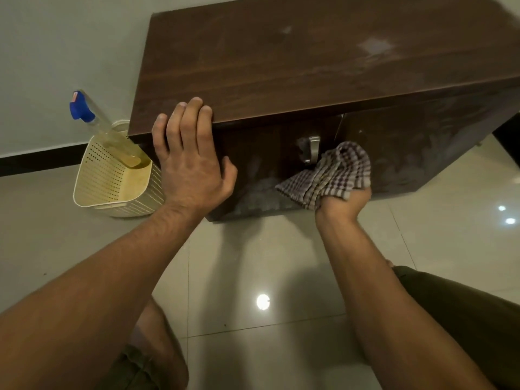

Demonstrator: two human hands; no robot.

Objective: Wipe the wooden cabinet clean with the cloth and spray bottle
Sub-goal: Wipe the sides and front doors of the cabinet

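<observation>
Ahead, dark wooden cabinet filled 12 o'clock of view, pale smears on top and door fronts. Left hand lay flat over top front edge, fingers straight, holding nothing. Right hand, at 3 o'clock from left, clutched bunched checkered cloth against door front, just beside metal handle, at its 4 o'clock. Spray bottle leaned in cream perforated basket at 9 o'clock, on tiled floor.

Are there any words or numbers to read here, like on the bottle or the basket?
No words or numbers can be read.
On the spray bottle, a small red patch on its blue head may be a label, too blurred to read.
The basket, cabinet and cloth show no writing.
</observation>
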